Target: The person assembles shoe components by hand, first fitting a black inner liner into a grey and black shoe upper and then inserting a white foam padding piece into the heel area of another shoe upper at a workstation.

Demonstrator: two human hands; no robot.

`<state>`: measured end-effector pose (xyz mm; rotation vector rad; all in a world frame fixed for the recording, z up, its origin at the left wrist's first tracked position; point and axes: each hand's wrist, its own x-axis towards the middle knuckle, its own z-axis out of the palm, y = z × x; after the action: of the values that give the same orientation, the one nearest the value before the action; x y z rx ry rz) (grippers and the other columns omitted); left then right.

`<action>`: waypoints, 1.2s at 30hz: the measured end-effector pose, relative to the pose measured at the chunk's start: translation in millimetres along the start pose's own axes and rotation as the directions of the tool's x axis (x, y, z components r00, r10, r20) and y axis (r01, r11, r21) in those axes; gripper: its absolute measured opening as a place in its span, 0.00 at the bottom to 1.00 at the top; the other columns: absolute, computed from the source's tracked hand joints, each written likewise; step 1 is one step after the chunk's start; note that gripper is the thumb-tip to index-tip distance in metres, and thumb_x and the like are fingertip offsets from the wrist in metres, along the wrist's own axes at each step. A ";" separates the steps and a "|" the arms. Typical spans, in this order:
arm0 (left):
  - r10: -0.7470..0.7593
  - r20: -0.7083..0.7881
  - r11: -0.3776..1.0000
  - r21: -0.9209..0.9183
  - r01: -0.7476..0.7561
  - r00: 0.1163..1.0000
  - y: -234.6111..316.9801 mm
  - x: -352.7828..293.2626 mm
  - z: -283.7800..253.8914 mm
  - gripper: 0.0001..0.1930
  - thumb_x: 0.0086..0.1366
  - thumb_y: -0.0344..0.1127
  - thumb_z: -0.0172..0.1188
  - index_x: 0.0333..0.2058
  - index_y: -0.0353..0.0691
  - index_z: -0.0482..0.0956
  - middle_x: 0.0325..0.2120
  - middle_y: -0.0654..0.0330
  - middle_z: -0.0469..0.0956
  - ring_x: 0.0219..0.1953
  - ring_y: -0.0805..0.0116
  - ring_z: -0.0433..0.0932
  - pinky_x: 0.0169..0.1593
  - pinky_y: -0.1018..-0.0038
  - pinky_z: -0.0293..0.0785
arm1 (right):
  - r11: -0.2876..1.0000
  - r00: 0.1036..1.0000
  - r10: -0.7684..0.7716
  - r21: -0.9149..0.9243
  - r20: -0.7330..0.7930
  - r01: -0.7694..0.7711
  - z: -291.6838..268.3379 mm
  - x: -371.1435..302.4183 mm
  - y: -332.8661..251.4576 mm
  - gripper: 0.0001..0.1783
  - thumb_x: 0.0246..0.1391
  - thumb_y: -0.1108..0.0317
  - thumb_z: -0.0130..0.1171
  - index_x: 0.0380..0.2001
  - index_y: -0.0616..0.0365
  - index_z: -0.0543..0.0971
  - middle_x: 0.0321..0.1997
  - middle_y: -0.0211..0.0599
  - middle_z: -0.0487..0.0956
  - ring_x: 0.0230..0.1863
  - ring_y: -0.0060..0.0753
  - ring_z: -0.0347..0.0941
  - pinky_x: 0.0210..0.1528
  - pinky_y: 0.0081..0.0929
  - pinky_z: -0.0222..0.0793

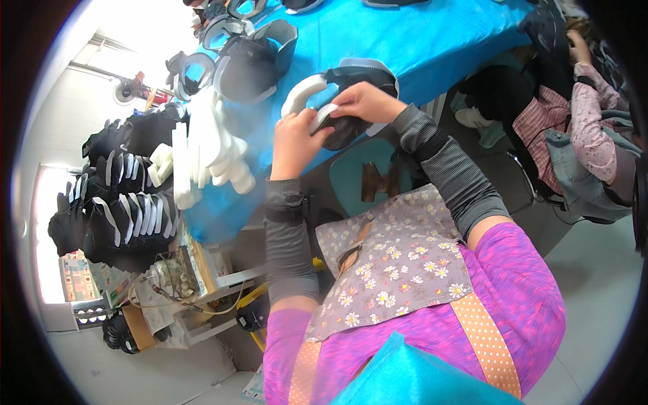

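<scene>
Over the near edge of the blue-covered table, my two hands work on a black padded piece (343, 135) with a curved, cup-like form. My left hand (297, 140) grips its left side, thumb and fingers closed on a white foam strip (324, 117) along the rim. From the right, my right hand (370, 104) pinches the other end of the same strip. A thick curved white foam pad (304, 93) stands just beyond my left hand. Behind my right hand lies another black piece with a grey edge (368, 66). The underside of the held piece is hidden.
Left of my hands is a pile of white foam strips (209, 145). Black shells (250, 71) stand on the blue table cover (337, 34). Further left hang rows of black pieces with white strips (135, 216). A teal stool (347, 177) is below; a seated co-worker (594, 128) is at right.
</scene>
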<state>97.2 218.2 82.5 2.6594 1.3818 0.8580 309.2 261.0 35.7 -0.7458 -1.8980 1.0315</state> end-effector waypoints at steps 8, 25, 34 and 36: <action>0.027 -0.102 0.994 0.106 -0.016 0.994 32.8 6.3 13.7 0.16 0.53 0.52 0.66 0.28 0.44 0.80 0.22 0.56 0.79 0.31 0.58 0.79 0.45 0.62 0.63 | 0.920 0.676 -0.209 0.092 -0.707 0.381 12.7 -31.1 -52.0 0.10 0.63 0.72 0.52 0.44 0.63 0.79 0.44 0.38 0.81 0.47 0.30 0.76 0.51 0.25 0.69; 0.297 -0.523 0.953 0.212 -0.216 0.799 60.7 -86.9 -74.6 0.16 0.45 0.41 0.76 0.25 0.44 0.77 0.17 0.64 0.74 0.21 0.63 0.73 0.27 0.68 0.67 | 0.277 0.771 0.588 0.835 0.245 -0.476 23.3 -85.5 -4.9 0.24 0.62 0.51 0.56 0.47 0.63 0.79 0.44 0.34 0.82 0.40 0.26 0.78 0.45 0.25 0.74; -0.596 -0.107 0.520 -0.806 0.282 0.796 25.1 -132.5 -24.6 0.23 0.62 0.36 0.64 0.54 0.37 0.72 0.44 0.54 0.78 0.42 0.64 0.78 0.46 0.72 0.74 | 0.405 0.832 0.555 0.867 0.018 -0.289 24.1 -103.4 -73.9 0.15 0.65 0.64 0.51 0.46 0.65 0.76 0.42 0.38 0.81 0.42 0.28 0.78 0.47 0.26 0.74; -0.669 -0.040 0.372 -0.882 0.288 0.742 28.3 -147.7 -25.1 0.23 0.68 0.36 0.57 0.60 0.36 0.66 0.54 0.53 0.72 0.52 0.68 0.73 0.56 0.73 0.68 | 0.609 0.878 0.437 0.783 -0.195 -0.129 35.3 -100.2 -87.0 0.13 0.66 0.65 0.51 0.43 0.63 0.77 0.39 0.32 0.81 0.38 0.20 0.76 0.43 0.19 0.72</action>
<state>39.1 82.8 43.6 1.2416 1.2158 1.5106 317.1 126.4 61.4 -0.6786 -0.8674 1.6087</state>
